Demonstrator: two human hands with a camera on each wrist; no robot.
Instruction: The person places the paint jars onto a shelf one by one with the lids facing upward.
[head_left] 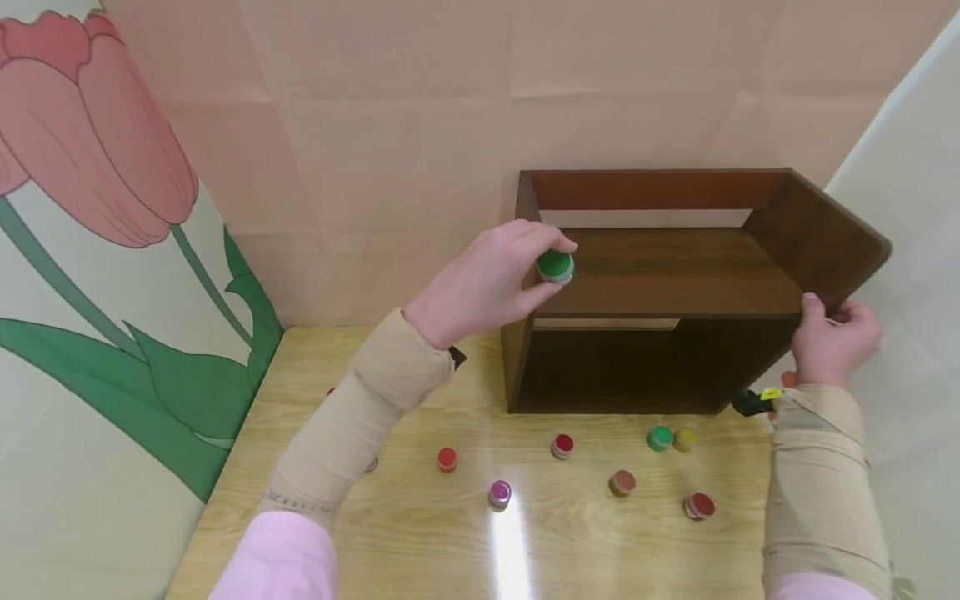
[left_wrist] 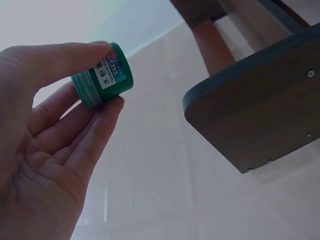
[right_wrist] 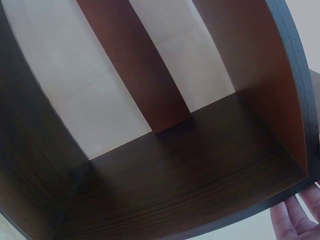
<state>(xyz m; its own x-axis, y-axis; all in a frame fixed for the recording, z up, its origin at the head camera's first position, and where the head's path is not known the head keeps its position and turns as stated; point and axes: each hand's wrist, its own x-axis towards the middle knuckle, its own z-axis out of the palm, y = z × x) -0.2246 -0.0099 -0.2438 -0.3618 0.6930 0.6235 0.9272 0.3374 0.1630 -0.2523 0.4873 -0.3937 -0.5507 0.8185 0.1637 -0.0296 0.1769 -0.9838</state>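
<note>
My left hand (head_left: 487,279) pinches a small green paint jar (head_left: 556,265) between thumb and fingers, held up by the upper left side of a dark brown wooden shelf (head_left: 675,271). In the left wrist view a printed label shows on the jar (left_wrist: 104,75), with the shelf's side panel (left_wrist: 260,95) apart to its right. My right hand (head_left: 834,340) grips the shelf's right side panel near the middle board, thumb in front. The right wrist view looks into the shelf (right_wrist: 200,165), where the fingers (right_wrist: 295,215) reach under its edge at the lower right.
Several small paint jars stand on the wooden table (head_left: 420,533) before the shelf, among them a purple jar (head_left: 500,494), an orange-red jar (head_left: 447,459), a green jar (head_left: 660,438) and a yellow jar (head_left: 685,439). A pink cloth wall (head_left: 390,125) rises behind.
</note>
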